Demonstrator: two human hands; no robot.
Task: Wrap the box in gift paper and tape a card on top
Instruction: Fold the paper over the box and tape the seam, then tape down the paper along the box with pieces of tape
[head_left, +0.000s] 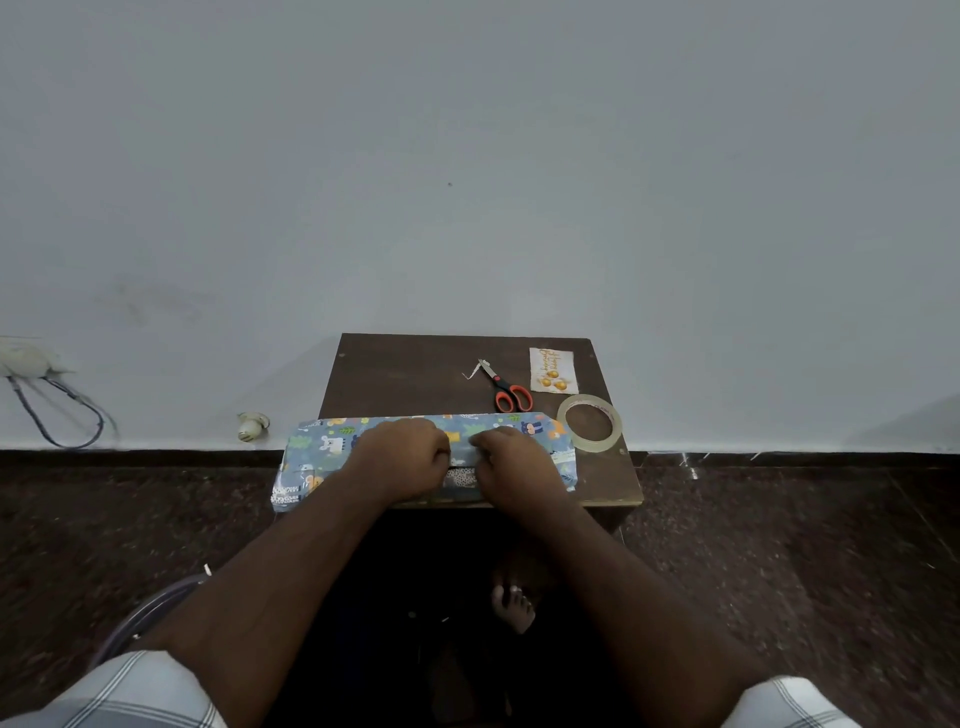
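Both your hands rest on the wrapped box at the near edge of the small table.

Your left hand (402, 457) lies on the box (317, 452) with fingers curled under, and your right hand (511, 460) pinches the gift paper (558, 441) at the middle seam; the exact grip of the left fingers cannot be told. The box overhangs the table (405, 374) on its left side. Behind it lie the scissors (506, 389), the card (553, 370) and, just beside the box's right end, the tape roll (589, 423).
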